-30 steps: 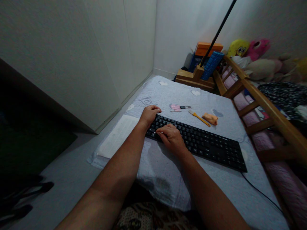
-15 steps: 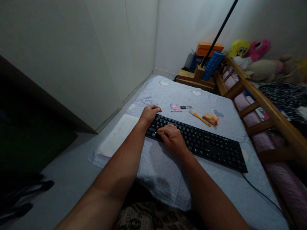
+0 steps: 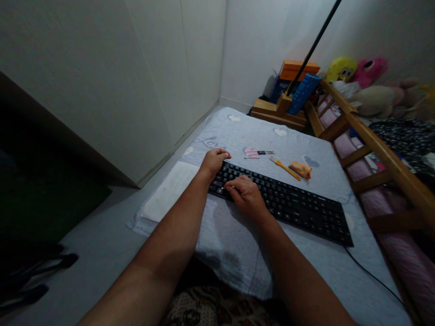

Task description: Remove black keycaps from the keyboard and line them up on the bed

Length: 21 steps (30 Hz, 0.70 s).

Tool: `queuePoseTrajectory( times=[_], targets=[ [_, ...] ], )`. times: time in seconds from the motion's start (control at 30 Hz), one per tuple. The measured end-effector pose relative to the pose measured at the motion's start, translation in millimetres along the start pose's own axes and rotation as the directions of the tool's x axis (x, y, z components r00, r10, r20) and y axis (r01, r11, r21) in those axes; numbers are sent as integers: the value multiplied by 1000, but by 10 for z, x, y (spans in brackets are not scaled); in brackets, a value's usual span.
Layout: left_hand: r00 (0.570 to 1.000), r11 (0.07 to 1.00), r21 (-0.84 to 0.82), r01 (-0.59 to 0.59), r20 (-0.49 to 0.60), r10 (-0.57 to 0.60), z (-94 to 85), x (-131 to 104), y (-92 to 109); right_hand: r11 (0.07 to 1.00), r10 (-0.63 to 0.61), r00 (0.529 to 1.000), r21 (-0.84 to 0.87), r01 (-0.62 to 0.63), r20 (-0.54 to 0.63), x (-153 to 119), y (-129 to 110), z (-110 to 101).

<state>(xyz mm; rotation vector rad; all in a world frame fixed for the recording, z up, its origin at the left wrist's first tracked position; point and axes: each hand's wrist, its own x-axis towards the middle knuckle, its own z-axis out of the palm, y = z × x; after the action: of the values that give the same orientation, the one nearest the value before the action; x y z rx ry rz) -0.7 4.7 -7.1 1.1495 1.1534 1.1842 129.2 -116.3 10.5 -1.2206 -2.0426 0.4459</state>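
At centre, the right hand [image 3: 247,194] pinches a small white-tipped object [image 3: 223,188] over the black keyboard [image 3: 302,204], which stretches toward lower right. Just beyond, the left hand [image 3: 213,163] curls at the keyboard's far left corner, its hold impossible to tell. Farther, right of centre, lies a yellow brush [image 3: 288,169].

Home bedroom with plush toys [image 3: 340,70], wooden bedrail [image 3: 376,135]

The right hand [image 3: 247,194] hides most of a white-tipped stick [image 3: 223,188] and some of the keyboard [image 3: 311,207] — its lettering too small to read; the top edge crops the pole [image 3: 315,45].
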Motion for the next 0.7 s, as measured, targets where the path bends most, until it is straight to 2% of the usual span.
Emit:
queuePoseTrajectory(
  times=[0.37,0.7],
  targets=[
    [1000,1000,-7,12,4,-12,8,0,9,1000,-10,999,-18,9,-33,-6,8,-18],
    [1000,1000,8,7,-6,-7,15,-4,18,999,-40,999,-23,40,-6,-25,-18,-29]
  ],
)
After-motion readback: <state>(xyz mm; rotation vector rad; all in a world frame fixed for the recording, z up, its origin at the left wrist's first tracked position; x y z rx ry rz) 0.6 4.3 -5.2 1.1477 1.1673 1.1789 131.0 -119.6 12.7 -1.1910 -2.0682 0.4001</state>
